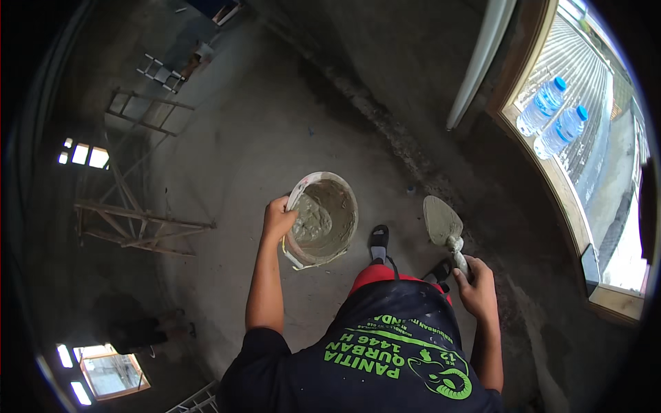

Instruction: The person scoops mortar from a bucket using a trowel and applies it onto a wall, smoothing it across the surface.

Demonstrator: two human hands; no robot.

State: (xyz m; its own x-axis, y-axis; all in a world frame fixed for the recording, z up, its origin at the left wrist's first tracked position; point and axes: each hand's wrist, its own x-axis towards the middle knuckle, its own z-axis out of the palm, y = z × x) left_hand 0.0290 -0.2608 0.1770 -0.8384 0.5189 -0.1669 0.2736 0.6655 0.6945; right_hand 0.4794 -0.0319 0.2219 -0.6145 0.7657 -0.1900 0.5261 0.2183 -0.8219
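Note:
My left hand (279, 219) is closed on the left rim of a white bucket (352, 199), with the thumb reaching inside. Wet grey mortar (311, 219) lies in the bucket, and smears coat its inner wall. The bucket is tilted a little in front of me. Out to the right, my right hand (476, 288) is wrapped around the handle of a trowel (441, 220). Its rounded blade points away from me and is coated with grey mortar, as is the upper part of the handle. Trowel and bucket are well apart.
Two water bottles (551, 117) stand on the wooden window frame (554, 189) at the right. A pale pipe (482, 65) runs down near it. Scaffold frames (144, 224) stand at the left, with a small ladder (160, 72) beyond. A dim figure (148, 330) is at the lower left.

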